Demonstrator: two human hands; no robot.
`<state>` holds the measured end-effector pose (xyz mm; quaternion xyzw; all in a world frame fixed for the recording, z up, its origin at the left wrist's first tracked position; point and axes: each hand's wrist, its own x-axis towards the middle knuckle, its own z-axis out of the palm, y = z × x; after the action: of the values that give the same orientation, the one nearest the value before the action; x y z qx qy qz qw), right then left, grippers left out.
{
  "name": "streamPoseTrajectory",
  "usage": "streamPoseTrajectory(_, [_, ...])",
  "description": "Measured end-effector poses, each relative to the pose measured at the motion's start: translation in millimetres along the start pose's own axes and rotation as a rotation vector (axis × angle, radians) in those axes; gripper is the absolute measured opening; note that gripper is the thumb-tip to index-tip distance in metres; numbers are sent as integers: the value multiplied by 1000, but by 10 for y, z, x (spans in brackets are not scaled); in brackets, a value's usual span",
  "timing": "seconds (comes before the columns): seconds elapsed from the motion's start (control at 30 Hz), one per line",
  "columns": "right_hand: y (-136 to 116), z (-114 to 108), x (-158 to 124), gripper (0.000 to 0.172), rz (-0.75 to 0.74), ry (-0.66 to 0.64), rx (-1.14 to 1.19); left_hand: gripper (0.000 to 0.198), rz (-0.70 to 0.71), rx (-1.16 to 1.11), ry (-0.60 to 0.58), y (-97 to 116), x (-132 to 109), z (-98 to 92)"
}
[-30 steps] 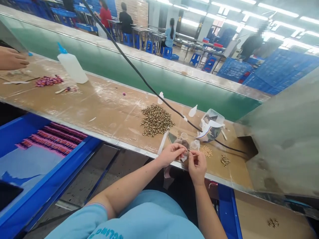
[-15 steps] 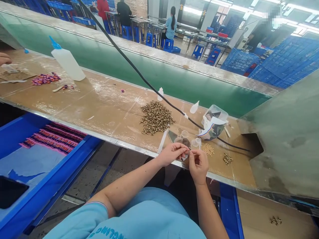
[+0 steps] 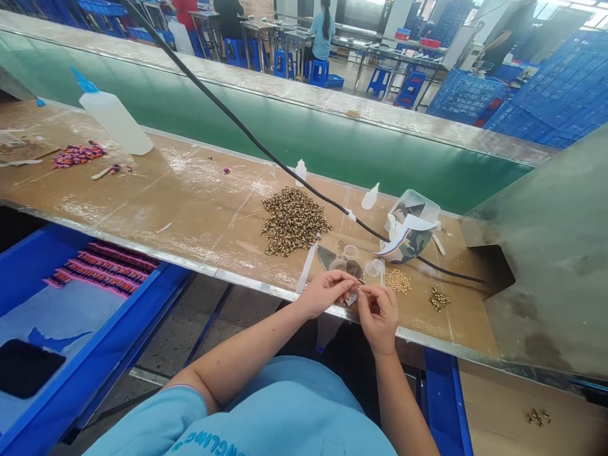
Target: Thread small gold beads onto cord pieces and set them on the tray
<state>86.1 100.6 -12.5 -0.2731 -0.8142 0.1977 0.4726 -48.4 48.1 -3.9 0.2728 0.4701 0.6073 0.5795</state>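
Note:
My left hand (image 3: pixel 327 293) and my right hand (image 3: pixel 379 313) meet at the front edge of the bench, both closed in a pinch with fingertips close together. Whatever lies between the fingertips is too small to name. Just beyond them is a camouflage cloth piece (image 3: pixel 342 265), partly covered by my left hand. Two small clear round dishes, one of them a dish (image 3: pixel 373 268), sit behind my fingers. Right of these lies a pile of small tan beads (image 3: pixel 397 281), and farther right a few bronze-coloured metal pieces (image 3: pixel 439 299). A large heap of similar pieces (image 3: pixel 294 221) lies to the left.
A black cable (image 3: pixel 247 130) hangs diagonally across the bench. Behind stand a large bottle (image 3: pixel 116 120), small white bottles (image 3: pixel 370 196) and a clear tub (image 3: pixel 418 206) with camouflage cloth. Blue drawers (image 3: pixel 90 354) flank me below. A green wall (image 3: pixel 266 120) runs along the back.
The view has shifted slightly, and the other person's hand at the far left has gone out of sight. My two hands stay pinched together in nearly the same place.

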Motion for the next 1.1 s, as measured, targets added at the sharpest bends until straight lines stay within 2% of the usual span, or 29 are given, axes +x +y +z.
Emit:
streamPoseTrajectory(0.23, [17,-16,-15,6,46,-3,10,53,-23,48,-3,-28,10,-17])
streamPoseTrajectory(0.43, [33,-19,-9,9,40,-32,-35,44,-13,134,-24,-3,-20,-24])
streamPoseTrajectory(0.83, [27,-59,28,9,-54,-123,-61,30,33,207,-47,-53,3,-39])
streamPoseTrajectory(1.1, [125,-194,59,10,-192,-208,-126,19,85,489,-59,26,-20,2])
